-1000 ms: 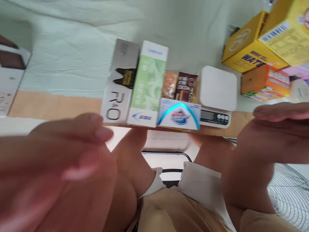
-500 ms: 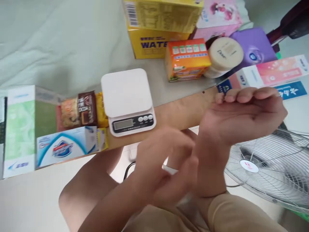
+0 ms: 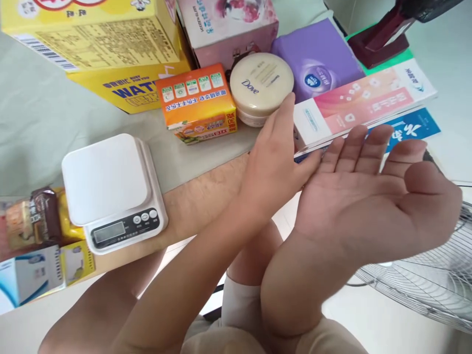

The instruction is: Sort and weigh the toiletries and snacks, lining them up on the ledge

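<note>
My left hand (image 3: 271,160) reaches across from the left, its fingers and thumb spread around the near left end of a long pink-and-white box (image 3: 363,105). The fingertips touch or nearly touch that end; whether they press on it I cannot tell. Under the pink box lies a blue box (image 3: 415,130) with white characters, partly covered. At the right, my right hand (image 3: 365,206) is palm up and empty, fingers apart and slightly bent. A cream Dove jar (image 3: 261,83) stands just beyond my left fingers. Left of my hands, a white kitchen scale (image 3: 106,179) sits with a bare platform.
An orange box (image 3: 199,101), yellow WATER cartons (image 3: 106,49), a pink carton (image 3: 228,29) and a purple tissue pack (image 3: 319,59) stand at the back. Snack packets (image 3: 44,216) and a blue-white box (image 3: 37,275) lie left. A fan (image 3: 427,275) stands lower right.
My left hand has moved from above my lap up to the pink-and-white box. My right fingers have straightened. The view has shifted right, so the scale sits further left.
</note>
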### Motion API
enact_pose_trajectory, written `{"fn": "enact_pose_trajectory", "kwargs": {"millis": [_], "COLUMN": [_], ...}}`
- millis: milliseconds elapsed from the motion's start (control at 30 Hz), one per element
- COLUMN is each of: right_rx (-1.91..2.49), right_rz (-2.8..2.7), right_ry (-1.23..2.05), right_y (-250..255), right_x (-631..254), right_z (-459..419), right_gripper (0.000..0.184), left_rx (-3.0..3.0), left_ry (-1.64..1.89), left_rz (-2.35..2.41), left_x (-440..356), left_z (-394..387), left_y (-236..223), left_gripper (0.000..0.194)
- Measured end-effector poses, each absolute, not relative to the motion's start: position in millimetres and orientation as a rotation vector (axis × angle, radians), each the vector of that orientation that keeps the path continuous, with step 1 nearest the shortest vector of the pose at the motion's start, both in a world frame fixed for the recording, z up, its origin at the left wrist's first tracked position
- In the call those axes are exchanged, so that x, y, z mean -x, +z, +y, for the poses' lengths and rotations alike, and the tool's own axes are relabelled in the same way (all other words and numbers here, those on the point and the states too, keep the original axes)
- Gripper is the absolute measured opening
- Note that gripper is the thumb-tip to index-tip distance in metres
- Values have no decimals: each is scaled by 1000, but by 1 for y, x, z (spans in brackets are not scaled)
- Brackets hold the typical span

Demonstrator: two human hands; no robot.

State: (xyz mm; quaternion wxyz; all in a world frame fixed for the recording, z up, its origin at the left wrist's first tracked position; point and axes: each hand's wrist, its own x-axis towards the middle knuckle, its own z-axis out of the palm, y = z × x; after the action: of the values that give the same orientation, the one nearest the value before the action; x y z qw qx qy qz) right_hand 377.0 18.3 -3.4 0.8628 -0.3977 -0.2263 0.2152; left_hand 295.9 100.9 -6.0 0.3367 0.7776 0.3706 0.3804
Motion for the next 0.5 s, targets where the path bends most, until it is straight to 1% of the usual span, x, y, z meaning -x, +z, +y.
{"fn": "enact_pose_trajectory", "kwargs": {"millis": [133,267,300,367,433,500], "right_rx": [863,1012,1070,1193,1277,1294], "right_rz": [-507,-686,-770,-995,-1191,-1319], "right_ry": [466,281,298,454,634,715], "right_y": [-5,-2,2,14,28,40], "right_x": [-377,-374,-374,-373,-371,-361], "right_z": [16,3,-1,-8,-8,-1], "right_gripper": [44,55,57,60,62,63], "left_rx": [-1976,-1888,-1875,-1878,-1898,-1921], "left_ry": [1074,1284,1345,1464,1566,1674], "left_rz": [983,942,931,935,1027,1169], "left_x": [-294,-267,-255,-228,-198,-168], "left_z": [97,76,68,51,33,16], "left_y": [-7,13,19,30,36,35], "left_gripper": [55,47,48,54,61,66]}}
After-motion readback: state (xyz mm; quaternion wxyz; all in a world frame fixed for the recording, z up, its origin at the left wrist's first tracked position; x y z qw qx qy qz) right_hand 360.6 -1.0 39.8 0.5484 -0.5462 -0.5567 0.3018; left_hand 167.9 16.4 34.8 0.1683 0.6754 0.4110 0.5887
